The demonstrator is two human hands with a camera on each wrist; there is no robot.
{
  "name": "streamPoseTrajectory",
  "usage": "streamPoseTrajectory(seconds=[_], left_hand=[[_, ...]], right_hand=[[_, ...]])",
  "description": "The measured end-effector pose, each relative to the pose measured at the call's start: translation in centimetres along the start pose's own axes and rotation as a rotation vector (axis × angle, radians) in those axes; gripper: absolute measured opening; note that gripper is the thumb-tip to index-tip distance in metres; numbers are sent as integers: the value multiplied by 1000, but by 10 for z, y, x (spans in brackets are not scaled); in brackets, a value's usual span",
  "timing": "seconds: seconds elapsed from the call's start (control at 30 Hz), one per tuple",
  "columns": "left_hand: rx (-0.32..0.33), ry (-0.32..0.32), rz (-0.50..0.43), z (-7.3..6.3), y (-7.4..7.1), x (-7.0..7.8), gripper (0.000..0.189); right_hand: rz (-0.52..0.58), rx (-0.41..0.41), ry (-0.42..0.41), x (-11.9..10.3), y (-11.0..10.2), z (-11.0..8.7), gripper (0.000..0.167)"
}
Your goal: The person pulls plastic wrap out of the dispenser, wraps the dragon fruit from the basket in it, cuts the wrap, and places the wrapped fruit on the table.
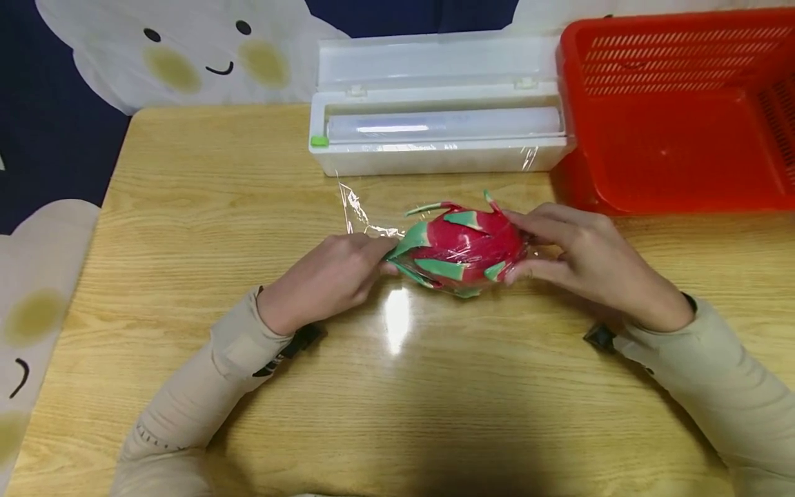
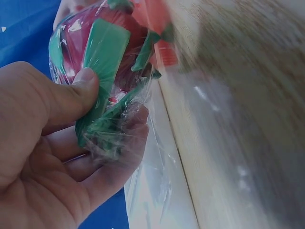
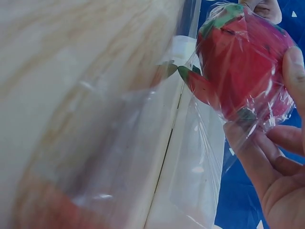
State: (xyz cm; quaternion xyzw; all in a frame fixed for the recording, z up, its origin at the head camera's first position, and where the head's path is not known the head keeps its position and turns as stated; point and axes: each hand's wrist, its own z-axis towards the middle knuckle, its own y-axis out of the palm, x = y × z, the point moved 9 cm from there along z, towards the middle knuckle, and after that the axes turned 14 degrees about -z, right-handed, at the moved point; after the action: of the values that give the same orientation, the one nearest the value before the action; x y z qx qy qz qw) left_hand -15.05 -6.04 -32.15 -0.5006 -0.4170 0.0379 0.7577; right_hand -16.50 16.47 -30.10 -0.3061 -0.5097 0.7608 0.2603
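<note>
A red dragon fruit (image 1: 475, 241) with green scales is held above the table between both hands, and clear plastic wrap (image 3: 243, 76) clings around it. My left hand (image 1: 338, 276) grips its green leafy end; in the left wrist view the thumb lies on a green scale and the fingers curl beneath the bunched film. At the other end my right hand (image 1: 580, 255) pinches the rounded red side between thumb and fingers. A loose stretch of film (image 1: 357, 207) runs from the fruit toward the white wrap dispenser (image 1: 441, 160), whose lid stands raised.
Inside the dispenser lies a roll of cling film (image 1: 444, 125). A red plastic basket (image 1: 677, 152) stands at the back right, against the dispenser's end. The wooden table (image 1: 205, 193) has a cloud-patterned cloth (image 1: 205, 48) behind it.
</note>
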Motion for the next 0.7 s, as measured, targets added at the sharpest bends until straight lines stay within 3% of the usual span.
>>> streamPoseTrajectory(seconds=[0.7], left_hand=[[-7,20,12,0,-2,3,20]], right_hand=[[-7,-30,25,0,0,1,77]])
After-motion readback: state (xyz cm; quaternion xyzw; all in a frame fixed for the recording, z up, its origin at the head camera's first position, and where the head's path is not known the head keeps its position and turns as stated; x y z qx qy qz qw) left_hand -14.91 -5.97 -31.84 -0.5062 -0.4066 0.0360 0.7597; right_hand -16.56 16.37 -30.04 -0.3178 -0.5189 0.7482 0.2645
